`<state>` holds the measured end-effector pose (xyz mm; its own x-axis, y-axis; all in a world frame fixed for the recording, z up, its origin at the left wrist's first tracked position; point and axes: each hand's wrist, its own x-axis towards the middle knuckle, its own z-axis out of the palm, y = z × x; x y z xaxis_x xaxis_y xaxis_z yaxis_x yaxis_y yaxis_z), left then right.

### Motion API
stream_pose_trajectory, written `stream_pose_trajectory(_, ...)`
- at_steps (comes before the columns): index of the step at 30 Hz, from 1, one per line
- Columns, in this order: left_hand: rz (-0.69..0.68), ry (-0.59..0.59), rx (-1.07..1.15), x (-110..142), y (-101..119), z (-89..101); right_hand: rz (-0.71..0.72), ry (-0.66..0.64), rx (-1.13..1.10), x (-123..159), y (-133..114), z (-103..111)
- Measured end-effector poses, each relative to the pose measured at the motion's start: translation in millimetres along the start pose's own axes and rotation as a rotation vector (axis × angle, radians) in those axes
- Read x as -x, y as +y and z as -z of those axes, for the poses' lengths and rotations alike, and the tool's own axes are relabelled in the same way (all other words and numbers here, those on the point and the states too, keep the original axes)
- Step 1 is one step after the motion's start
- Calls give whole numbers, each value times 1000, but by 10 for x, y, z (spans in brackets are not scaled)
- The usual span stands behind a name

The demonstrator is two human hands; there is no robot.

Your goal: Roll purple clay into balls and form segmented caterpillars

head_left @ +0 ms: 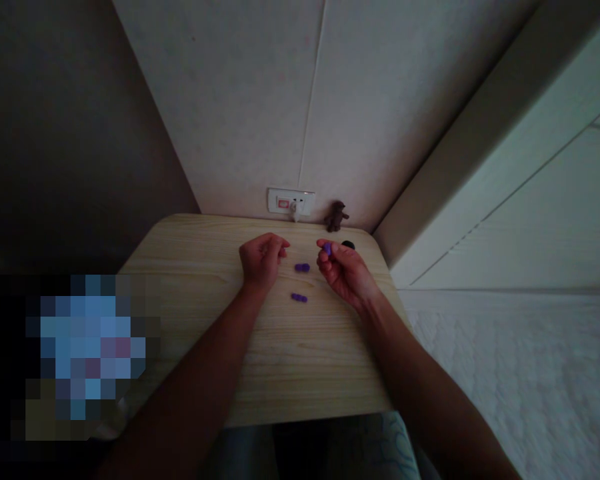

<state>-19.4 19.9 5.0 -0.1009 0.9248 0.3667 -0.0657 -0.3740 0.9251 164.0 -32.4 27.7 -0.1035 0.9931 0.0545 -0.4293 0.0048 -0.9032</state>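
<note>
Between the thumb and fingers of my right hand is a small purple lump that looks like modelling clay. My left hand is closed just above the tabletop, fingers curled toward the thumb; whatever it may hold is too small or hidden to make out. On the table between the hands lies a stubby purple clay piece, its right end thicker. Nearer to me rests a second purple piece, slimmer and bumpy like a short row of joined beads. Neither hand touches these two pieces.
The light wooden table stands against a wall. At its back right sits a dark brown bear figure, with a black round object partly behind my right hand. A wall socket holds a white plug. A pale quilted surface lies to the right.
</note>
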Motion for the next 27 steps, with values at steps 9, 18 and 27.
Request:
stream_pose_trajectory(9,-15,-13,-3,6,-10,12,45,-4,18,-12,46,76)
stream_pose_trajectory(18,190,-114,273,-22,73,-120,253,159,365,-36,94,-9)
stream_pose_trajectory(27,511,-250,568,-58,548,-342,668,43,891,78,-63,-437)
